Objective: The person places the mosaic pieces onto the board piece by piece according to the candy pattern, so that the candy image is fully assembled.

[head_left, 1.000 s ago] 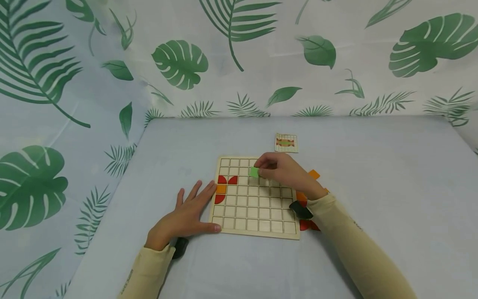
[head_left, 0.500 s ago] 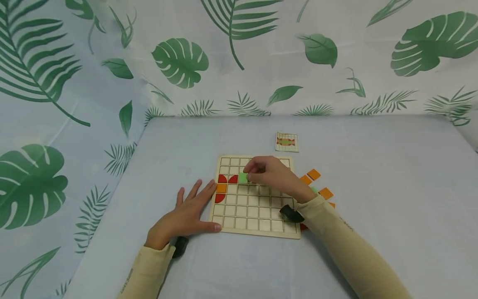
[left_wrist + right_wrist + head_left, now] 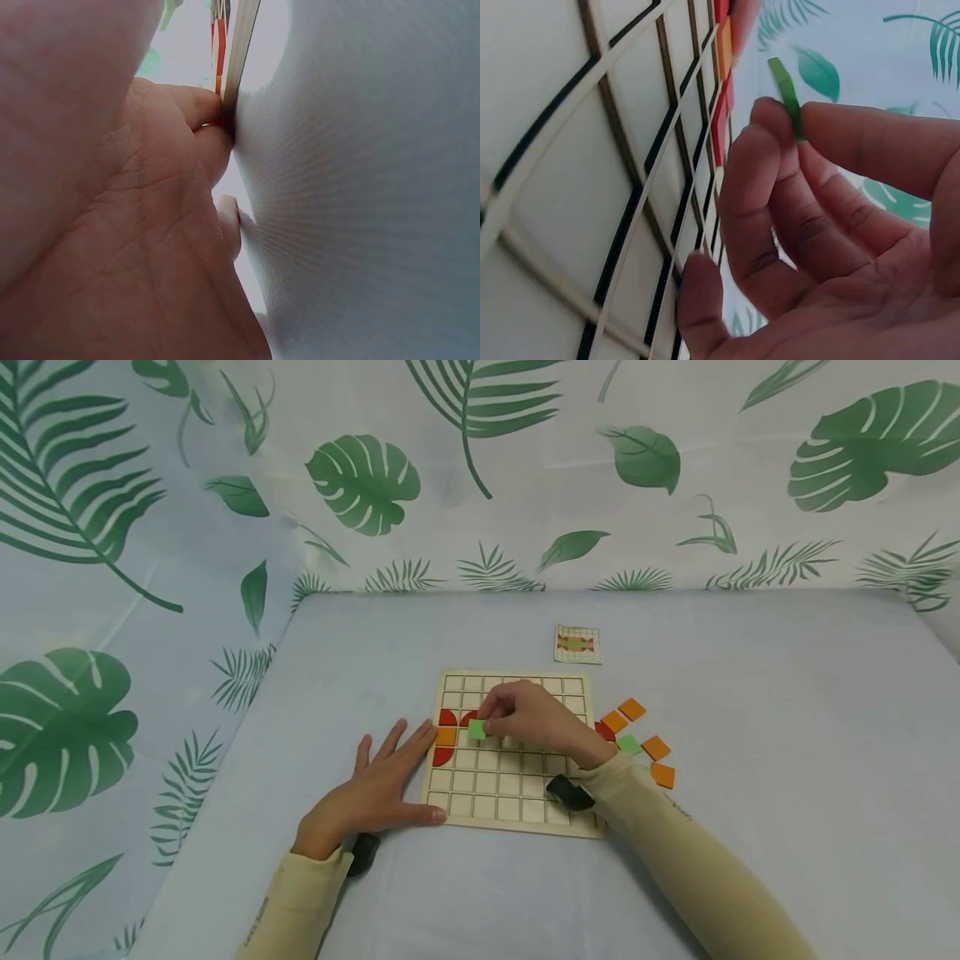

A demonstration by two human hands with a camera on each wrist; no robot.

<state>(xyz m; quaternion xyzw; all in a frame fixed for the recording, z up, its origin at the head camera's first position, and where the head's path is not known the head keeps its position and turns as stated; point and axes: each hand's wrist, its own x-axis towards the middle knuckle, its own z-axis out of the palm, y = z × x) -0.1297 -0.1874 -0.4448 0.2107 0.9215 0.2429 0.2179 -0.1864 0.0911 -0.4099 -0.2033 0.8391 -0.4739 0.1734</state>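
Note:
Between thumb and fingertips, my right hand [image 3: 536, 720] pinches a green square tile [image 3: 476, 729] above the wooden grid board [image 3: 487, 810]. In the right wrist view the tile [image 3: 785, 94] is seen edge-on, held off the grid. Red quarter-round pieces [image 3: 442, 757] and an orange square [image 3: 446, 737] lie in cells at the board's left side. Another red piece is partly covered by the green tile. My left hand [image 3: 371, 793] lies with fingers spread, its fingertips and thumb touching the board's left edge. The left wrist view shows its palm [image 3: 150, 217] beside that edge.
Loose orange tiles [image 3: 656, 747], a green tile [image 3: 628, 744] and a red piece [image 3: 604, 732] lie right of the board, some partly behind my right forearm. Beyond the board lies a small pattern card [image 3: 577, 644]. A leaf-print cloth [image 3: 487, 527] stands behind the table.
My right hand has carried the green tile left and nearer to me, towards the red pieces. More loose tiles show at the right as the forearm shifted. My left hand stays put.

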